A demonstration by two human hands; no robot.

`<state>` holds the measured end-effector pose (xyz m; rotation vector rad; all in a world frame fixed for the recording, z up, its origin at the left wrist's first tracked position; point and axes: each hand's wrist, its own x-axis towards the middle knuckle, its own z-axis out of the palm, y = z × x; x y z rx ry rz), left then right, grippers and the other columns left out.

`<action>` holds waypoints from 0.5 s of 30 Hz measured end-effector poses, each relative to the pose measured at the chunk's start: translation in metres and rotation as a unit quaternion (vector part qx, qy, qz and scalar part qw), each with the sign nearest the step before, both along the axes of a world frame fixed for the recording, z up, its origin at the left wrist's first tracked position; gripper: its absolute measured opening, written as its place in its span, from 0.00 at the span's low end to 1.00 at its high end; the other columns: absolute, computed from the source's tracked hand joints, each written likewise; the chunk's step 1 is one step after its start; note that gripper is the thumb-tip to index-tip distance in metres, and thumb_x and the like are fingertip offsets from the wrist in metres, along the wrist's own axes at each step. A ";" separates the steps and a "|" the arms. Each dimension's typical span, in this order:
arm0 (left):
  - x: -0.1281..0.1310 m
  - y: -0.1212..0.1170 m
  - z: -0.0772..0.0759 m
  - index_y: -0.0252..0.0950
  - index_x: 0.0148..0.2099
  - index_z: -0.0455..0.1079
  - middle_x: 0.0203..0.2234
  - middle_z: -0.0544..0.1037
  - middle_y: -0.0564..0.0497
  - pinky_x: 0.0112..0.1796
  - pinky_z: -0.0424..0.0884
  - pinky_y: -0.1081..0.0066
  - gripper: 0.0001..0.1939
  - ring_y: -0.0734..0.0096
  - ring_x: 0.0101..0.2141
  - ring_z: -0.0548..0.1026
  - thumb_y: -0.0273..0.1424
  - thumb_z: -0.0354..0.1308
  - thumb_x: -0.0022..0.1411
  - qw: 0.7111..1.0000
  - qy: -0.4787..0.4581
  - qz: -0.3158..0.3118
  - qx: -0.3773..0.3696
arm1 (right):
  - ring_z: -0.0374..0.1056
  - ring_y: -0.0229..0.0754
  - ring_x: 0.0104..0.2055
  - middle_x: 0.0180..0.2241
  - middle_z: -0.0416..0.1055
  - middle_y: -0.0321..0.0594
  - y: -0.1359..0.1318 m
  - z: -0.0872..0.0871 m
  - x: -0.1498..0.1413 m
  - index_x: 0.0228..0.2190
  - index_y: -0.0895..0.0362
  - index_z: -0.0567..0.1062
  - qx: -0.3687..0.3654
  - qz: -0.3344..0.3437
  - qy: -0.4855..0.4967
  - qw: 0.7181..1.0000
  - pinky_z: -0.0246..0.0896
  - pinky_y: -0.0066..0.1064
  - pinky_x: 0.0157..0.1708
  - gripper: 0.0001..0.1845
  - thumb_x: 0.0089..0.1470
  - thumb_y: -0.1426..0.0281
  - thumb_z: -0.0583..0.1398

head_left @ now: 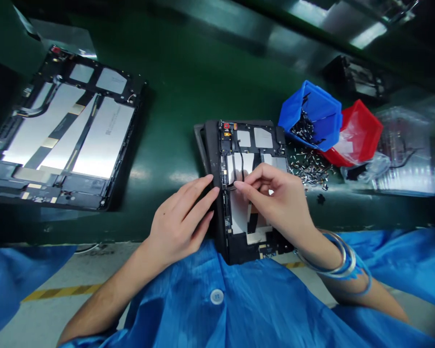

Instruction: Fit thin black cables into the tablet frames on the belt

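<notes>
An opened tablet point(239, 217) lies in front of me on a dark slab point(212, 154), its silver battery plates and black ribbon cables bare. My right hand point(281, 200) reaches over it from the right, thumb and forefinger pinched on a thin black cable point(242, 164) near the left-hand board strip. Part of the cable is hidden by the fingertips. My left hand point(179, 217) lies along the tablet's left edge, fingers stretched out and slightly apart, holding nothing. Its fingertips appear to touch the dark slab or the tablet's side.
Another opened tablet point(121, 130) lies at the left. To the right stand a blue bin point(328, 116) with small dark parts and a red bin point(366, 128) with a plastic bag. Loose small metal parts point(311, 169) are scattered below them, beside clear plastic trays point(413, 150).
</notes>
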<state>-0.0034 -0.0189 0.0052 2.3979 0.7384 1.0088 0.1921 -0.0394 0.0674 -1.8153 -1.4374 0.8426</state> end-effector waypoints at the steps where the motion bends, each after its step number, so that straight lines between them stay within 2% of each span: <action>1: 0.000 0.000 0.000 0.31 0.60 0.62 0.55 0.70 0.34 0.50 0.73 0.55 0.25 0.53 0.55 0.70 0.21 0.55 0.61 1.000 0.000 -0.002 0.002 | 0.57 0.30 0.18 0.16 0.64 0.29 0.000 0.001 0.000 0.21 0.56 0.70 -0.006 0.005 -0.008 1.000 0.52 0.24 0.18 0.12 0.52 0.67 0.64; 7: -0.001 0.001 0.000 0.28 0.58 0.63 0.56 0.69 0.31 0.51 0.71 0.55 0.23 0.51 0.56 0.69 0.20 0.55 0.60 1.000 0.003 -0.007 0.006 | 0.54 0.29 0.18 0.15 0.62 0.29 0.005 0.002 0.000 0.20 0.57 0.69 -0.038 0.025 0.031 0.998 0.48 0.25 0.18 0.16 0.51 0.61 0.64; 15: 0.001 0.002 0.000 0.31 0.59 0.63 0.59 0.66 0.32 0.51 0.71 0.53 0.25 0.49 0.58 0.67 0.19 0.51 0.60 0.998 0.052 -0.029 0.033 | 0.57 0.30 0.19 0.17 0.63 0.29 0.001 -0.002 -0.007 0.20 0.56 0.68 -0.008 0.012 -0.067 0.998 0.50 0.25 0.21 0.11 0.52 0.70 0.62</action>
